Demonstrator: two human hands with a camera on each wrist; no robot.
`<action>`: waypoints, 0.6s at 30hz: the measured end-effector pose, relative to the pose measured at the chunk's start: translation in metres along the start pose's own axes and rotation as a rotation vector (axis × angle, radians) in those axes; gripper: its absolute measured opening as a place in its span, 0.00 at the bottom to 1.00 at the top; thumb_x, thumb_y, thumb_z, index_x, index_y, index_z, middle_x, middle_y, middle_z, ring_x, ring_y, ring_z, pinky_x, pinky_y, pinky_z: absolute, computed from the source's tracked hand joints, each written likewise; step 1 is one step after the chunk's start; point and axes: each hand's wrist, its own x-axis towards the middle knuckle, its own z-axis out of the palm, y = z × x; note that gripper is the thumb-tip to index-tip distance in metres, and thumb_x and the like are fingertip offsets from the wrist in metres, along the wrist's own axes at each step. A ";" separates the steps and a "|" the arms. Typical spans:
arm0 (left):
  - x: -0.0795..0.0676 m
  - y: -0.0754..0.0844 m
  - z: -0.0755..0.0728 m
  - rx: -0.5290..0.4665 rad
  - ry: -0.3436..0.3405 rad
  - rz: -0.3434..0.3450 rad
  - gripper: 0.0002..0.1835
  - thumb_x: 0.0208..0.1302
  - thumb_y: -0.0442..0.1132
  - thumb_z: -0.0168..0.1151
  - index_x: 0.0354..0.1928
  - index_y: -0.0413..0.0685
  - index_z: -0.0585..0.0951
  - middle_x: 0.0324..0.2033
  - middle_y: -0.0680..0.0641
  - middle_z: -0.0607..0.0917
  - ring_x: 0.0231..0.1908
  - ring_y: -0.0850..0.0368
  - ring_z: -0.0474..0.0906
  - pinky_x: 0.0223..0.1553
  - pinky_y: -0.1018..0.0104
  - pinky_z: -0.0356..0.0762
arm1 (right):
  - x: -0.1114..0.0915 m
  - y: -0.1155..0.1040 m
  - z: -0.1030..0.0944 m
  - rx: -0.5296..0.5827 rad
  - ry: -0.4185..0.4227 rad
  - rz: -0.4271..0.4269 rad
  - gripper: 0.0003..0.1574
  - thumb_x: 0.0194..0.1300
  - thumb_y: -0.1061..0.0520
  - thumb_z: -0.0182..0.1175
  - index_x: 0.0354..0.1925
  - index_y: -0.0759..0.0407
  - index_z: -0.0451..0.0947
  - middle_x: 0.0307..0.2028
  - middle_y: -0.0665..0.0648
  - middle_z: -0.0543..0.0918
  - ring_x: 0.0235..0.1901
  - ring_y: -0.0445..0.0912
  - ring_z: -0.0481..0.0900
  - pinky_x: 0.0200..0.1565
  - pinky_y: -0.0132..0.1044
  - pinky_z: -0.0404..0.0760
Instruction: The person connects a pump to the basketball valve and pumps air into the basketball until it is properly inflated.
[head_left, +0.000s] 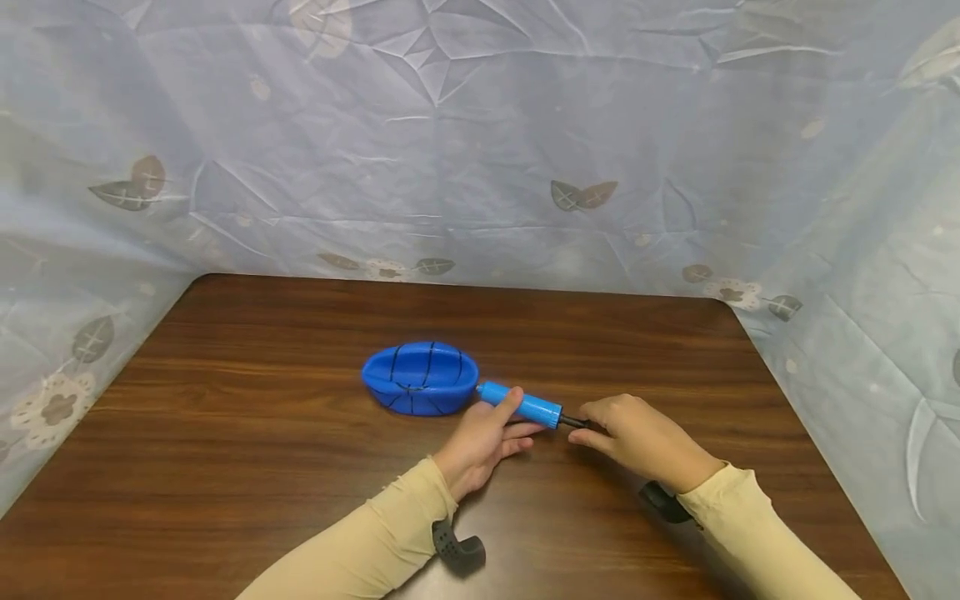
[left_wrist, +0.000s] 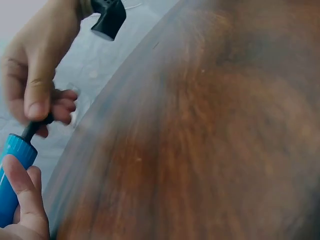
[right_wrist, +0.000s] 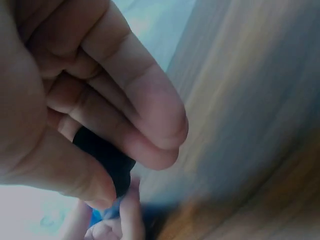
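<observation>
A caved-in blue ball with black lines (head_left: 420,402) rests on the table, its top sunk into a bowl shape. At its right side, the tip of a small blue hand pump (head_left: 538,410) meets the rim. My left hand (head_left: 480,446) holds the pump's barrel, thumb laid over the top and fingers beneath. To the right, my right hand (head_left: 637,437) grips the black handle (right_wrist: 102,155) between thumb and fingers. A short length of black rod (left_wrist: 30,131) shows between barrel and handle in the left wrist view.
The dark wood-grain table (head_left: 262,333) has rounded far corners. Pale patterned sheeting (head_left: 480,150) hangs behind it and along both sides. A black wrist device (head_left: 459,550) sits at the left cuff, and another (head_left: 663,502) at the right.
</observation>
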 end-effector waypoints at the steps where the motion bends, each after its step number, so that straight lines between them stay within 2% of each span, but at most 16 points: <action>1: 0.000 0.000 0.000 -0.006 -0.003 0.001 0.26 0.82 0.48 0.51 0.67 0.32 0.68 0.61 0.34 0.81 0.53 0.48 0.85 0.41 0.67 0.87 | 0.003 -0.002 0.001 -0.010 0.006 -0.012 0.10 0.71 0.51 0.67 0.42 0.57 0.85 0.30 0.43 0.84 0.27 0.32 0.76 0.30 0.31 0.79; 4: -0.001 0.002 -0.001 -0.024 -0.010 -0.008 0.27 0.82 0.48 0.51 0.68 0.32 0.67 0.62 0.34 0.80 0.54 0.47 0.85 0.43 0.66 0.87 | 0.007 -0.004 0.002 -0.021 0.006 -0.026 0.11 0.71 0.52 0.67 0.44 0.59 0.86 0.35 0.46 0.88 0.31 0.32 0.80 0.33 0.32 0.83; 11: 0.001 0.003 -0.003 -0.061 -0.016 -0.019 0.30 0.83 0.47 0.50 0.73 0.32 0.61 0.68 0.32 0.74 0.59 0.43 0.82 0.45 0.65 0.87 | -0.010 0.012 0.000 -0.014 -0.031 0.090 0.12 0.70 0.50 0.68 0.44 0.57 0.86 0.31 0.41 0.84 0.25 0.32 0.70 0.28 0.29 0.74; 15: 0.002 0.002 -0.004 -0.076 -0.014 -0.018 0.33 0.83 0.47 0.50 0.75 0.31 0.56 0.71 0.32 0.69 0.61 0.42 0.81 0.43 0.66 0.86 | -0.021 0.022 -0.003 -0.029 -0.031 0.121 0.17 0.70 0.47 0.68 0.48 0.58 0.87 0.38 0.48 0.89 0.31 0.35 0.80 0.32 0.33 0.81; 18: 0.003 0.001 -0.006 -0.073 -0.011 -0.015 0.33 0.83 0.47 0.50 0.76 0.32 0.55 0.72 0.33 0.68 0.61 0.42 0.81 0.42 0.67 0.86 | -0.023 0.024 -0.003 -0.024 -0.019 0.100 0.18 0.70 0.47 0.68 0.48 0.59 0.87 0.38 0.49 0.89 0.30 0.35 0.80 0.31 0.33 0.81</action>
